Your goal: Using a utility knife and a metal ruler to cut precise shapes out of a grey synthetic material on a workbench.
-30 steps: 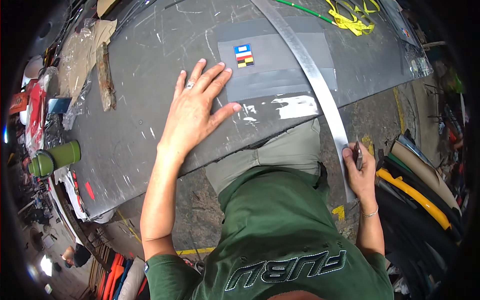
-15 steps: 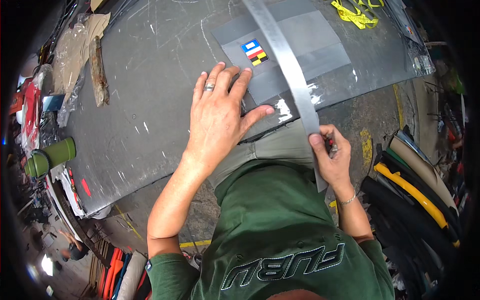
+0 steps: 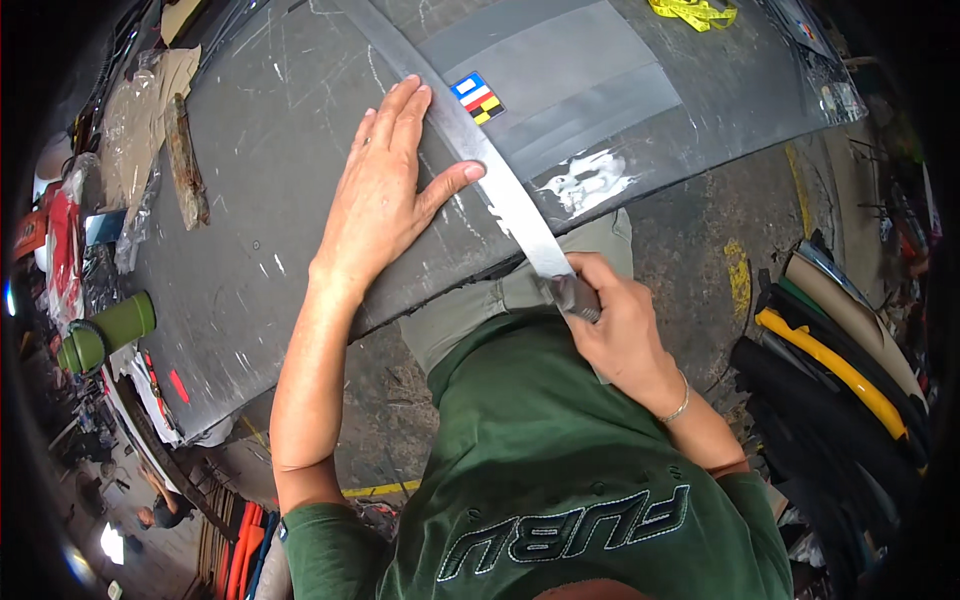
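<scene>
A long, flat metal straightedge [image 3: 520,215] lies at a slant over the dark table, its near part jutting past the front edge. My left hand [image 3: 375,190] rests flat with fingers stretched, fingertips and thumb touching the straightedge's left side. My right hand [image 3: 625,320] is closed at the near end of the straightedge, around a blurred dark grey block-like thing [image 3: 577,297] whose kind I cannot make out. Right of the straightedge lies a grey sheet piece [image 3: 590,100] with a darker band. A colourful checkered patch [image 3: 477,97] sits at its left edge, beside the metal.
The scratched dark table [image 3: 270,170] ends just before my body. Yellow tape [image 3: 700,12] lies at the far right. A wood strip [image 3: 187,165], brown paper [image 3: 145,120] and a green bottle [image 3: 110,328] are on the left. Rolled material [image 3: 835,370] stands at right; another person [image 3: 165,510] is far lower left.
The straightedge has shifted left, from across the grey sheet to beside the patch. My left hand has moved left and now touches it; my right hand has come left and turned over.
</scene>
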